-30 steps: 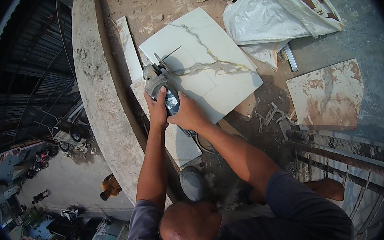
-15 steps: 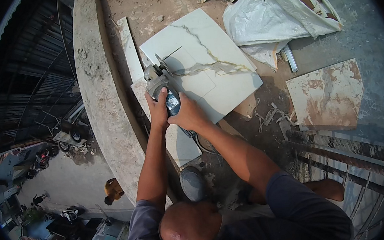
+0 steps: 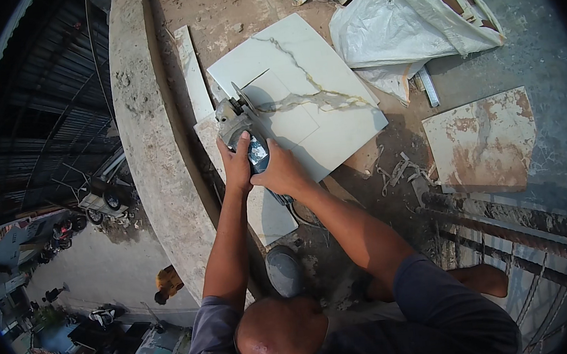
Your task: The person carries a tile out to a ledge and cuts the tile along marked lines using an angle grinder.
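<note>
With both hands I hold an angle grinder (image 3: 236, 121), its thin disc upright against the left part of a white marble-patterned tile (image 3: 341, 69). My left hand (image 3: 236, 164) is closed around the near left side of the body, thumb on top. My right hand (image 3: 281, 170) wraps the right side of the body. A rectangle is drawn in thin lines on the tile. Along its far edge runs a dark cut line (image 3: 259, 78), just beyond the disc. How deep the disc sits cannot be seen. The cord trails from the grinder's rear between my forearms.
A narrow tile strip (image 3: 193, 73) lies left of the tile, beside a curved concrete ledge (image 3: 142, 122) with a drop to the street beyond. A white sack (image 3: 392, 30) of tile pieces stands far right. A dusty tile (image 3: 481, 141) and metal railing (image 3: 506, 224) are at right.
The grinder and both hands have shifted slightly toward me and to the right, drawing the disc back from the end of the cut line. The tile has stayed put.
</note>
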Demonstrator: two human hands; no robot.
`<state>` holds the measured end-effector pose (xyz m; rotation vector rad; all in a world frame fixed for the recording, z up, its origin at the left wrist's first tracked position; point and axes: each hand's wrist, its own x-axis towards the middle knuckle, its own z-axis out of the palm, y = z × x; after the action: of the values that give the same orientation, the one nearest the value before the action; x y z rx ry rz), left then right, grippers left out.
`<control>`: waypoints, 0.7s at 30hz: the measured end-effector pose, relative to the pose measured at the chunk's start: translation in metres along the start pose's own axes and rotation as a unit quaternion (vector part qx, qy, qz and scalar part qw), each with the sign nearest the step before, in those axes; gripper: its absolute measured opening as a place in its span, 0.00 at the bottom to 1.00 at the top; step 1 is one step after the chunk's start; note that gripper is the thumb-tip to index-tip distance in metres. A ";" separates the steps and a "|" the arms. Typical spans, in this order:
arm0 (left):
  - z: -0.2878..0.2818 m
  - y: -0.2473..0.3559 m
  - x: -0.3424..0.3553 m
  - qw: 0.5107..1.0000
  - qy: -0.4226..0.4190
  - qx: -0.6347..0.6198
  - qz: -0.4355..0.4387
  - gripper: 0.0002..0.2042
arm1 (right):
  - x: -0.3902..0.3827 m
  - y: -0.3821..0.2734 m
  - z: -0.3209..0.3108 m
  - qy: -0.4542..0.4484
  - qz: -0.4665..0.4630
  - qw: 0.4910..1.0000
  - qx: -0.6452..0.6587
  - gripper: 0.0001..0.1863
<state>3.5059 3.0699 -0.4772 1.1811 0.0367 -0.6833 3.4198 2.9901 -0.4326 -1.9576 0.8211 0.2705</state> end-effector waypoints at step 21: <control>0.000 -0.003 -0.004 1.000 -0.005 -0.002 -0.001 0.27 | -0.005 0.005 0.002 0.008 -0.003 1.000 -0.001 0.51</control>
<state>3.5011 3.0713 -0.4781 1.1742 0.0313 -0.6901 3.4133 2.9921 -0.4344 -1.9670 0.8248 0.2519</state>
